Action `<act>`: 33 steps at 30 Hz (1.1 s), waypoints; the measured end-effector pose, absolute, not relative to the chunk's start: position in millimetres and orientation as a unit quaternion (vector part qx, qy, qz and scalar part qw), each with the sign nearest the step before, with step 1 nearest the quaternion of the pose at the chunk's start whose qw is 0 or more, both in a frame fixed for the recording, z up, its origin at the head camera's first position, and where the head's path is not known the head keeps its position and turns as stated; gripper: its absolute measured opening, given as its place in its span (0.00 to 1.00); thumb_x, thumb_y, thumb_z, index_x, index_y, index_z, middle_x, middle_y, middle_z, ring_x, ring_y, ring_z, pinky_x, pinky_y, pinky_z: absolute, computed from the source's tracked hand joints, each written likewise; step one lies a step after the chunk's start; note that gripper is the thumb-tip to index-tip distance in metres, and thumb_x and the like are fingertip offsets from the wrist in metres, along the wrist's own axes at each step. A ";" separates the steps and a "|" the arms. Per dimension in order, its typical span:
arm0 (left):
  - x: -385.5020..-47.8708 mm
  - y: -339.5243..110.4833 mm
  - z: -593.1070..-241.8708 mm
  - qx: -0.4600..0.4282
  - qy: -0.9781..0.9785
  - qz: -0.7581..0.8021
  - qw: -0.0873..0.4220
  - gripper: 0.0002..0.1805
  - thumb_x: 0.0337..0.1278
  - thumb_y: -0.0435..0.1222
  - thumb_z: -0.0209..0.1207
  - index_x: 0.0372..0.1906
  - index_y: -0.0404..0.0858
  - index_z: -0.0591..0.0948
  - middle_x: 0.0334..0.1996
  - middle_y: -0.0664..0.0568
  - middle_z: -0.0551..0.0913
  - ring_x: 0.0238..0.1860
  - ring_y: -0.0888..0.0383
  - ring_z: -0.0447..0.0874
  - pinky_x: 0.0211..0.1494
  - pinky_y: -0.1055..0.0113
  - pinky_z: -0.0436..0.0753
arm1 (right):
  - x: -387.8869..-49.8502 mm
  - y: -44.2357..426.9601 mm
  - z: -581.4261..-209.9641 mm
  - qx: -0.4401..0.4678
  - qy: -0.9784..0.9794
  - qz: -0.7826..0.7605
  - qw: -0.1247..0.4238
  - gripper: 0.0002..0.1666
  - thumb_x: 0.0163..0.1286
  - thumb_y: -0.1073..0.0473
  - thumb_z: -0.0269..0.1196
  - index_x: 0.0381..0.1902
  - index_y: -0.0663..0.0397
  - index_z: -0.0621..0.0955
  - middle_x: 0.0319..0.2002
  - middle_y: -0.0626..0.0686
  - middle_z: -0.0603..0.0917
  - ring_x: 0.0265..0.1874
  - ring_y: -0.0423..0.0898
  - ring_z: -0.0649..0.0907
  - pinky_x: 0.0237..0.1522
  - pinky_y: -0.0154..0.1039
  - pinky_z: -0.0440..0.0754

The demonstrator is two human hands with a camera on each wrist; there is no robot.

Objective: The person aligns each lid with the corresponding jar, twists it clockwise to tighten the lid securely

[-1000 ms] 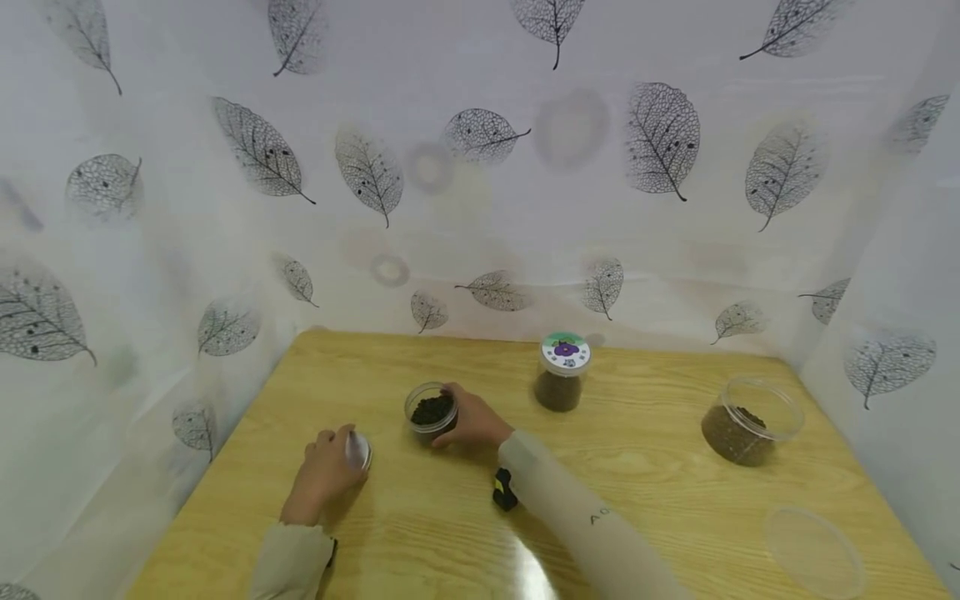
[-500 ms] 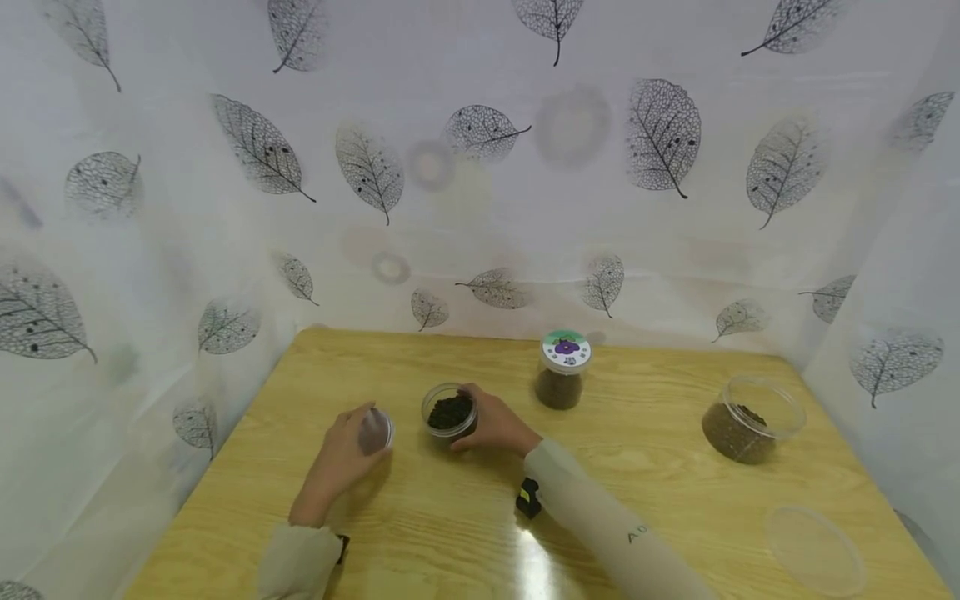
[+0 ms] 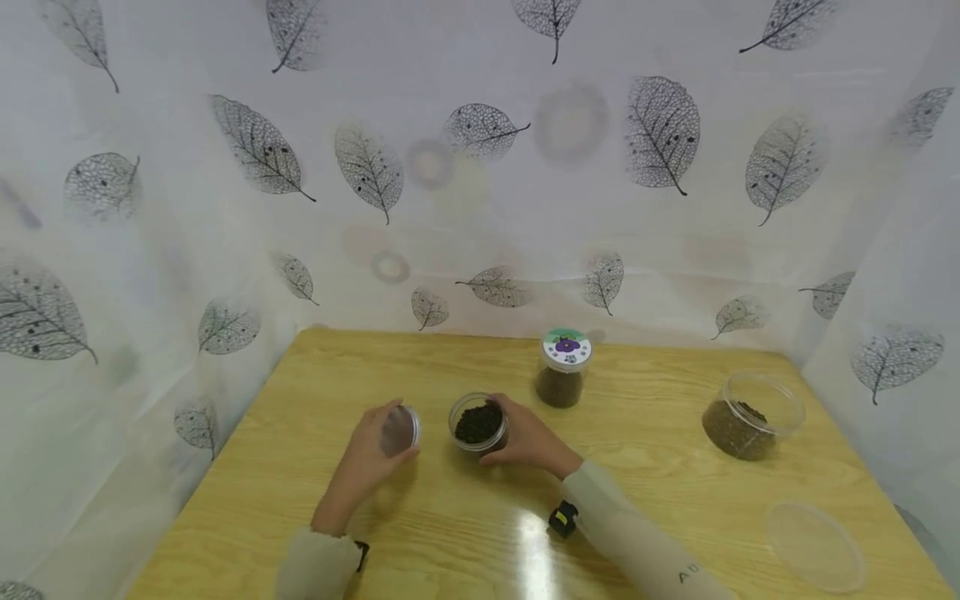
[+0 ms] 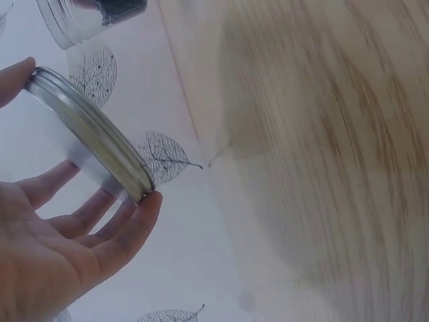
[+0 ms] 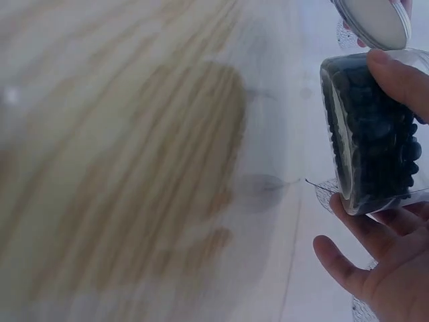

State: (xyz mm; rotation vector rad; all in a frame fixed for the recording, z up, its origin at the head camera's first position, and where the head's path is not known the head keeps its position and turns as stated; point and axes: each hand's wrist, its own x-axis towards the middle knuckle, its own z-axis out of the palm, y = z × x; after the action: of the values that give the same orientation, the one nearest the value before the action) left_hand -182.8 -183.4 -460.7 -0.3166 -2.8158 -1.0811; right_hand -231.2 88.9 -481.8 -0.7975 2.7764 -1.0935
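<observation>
In the head view my left hand holds a round jar lid by its edge, tilted on its side. The left wrist view shows the lid's silvery metal rim between thumb and fingertips. Just to the right, my right hand grips a clear, open jar around its side. Small dark, rounded pieces fill much of that jar; their exact kind cannot be told. Lid and jar are close together but apart. In the right wrist view the jar is raised above the tabletop.
A lidded jar with a purple flower-like label stands toward the back of the wooden table. At the right is an open clear tub of brown contents, with a flat clear lid in front. A leaf-patterned curtain hangs behind.
Both hands have moved to the right, the left with the lid and the right with the jar. The lidded jar, the tub and the flat clear lid have stayed in place.
</observation>
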 end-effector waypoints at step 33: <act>-169.1 -87.7 -466.9 -0.236 -0.884 -0.401 0.042 0.43 0.43 0.44 0.70 0.66 0.40 0.65 0.59 0.46 0.71 0.57 0.49 0.73 0.50 0.57 0.82 | -176.3 182.3 -471.5 -0.228 0.910 -0.347 -0.014 0.59 0.38 0.48 0.78 0.66 0.60 0.65 0.61 0.59 0.74 0.57 0.56 0.77 0.57 0.54 0.76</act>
State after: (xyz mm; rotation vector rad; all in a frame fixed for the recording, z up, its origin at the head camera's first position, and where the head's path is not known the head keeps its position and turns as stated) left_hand -169.1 -87.7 -466.9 -0.7234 -2.7051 -1.2270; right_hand -176.3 182.3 -471.5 -0.7213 2.8839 -1.0996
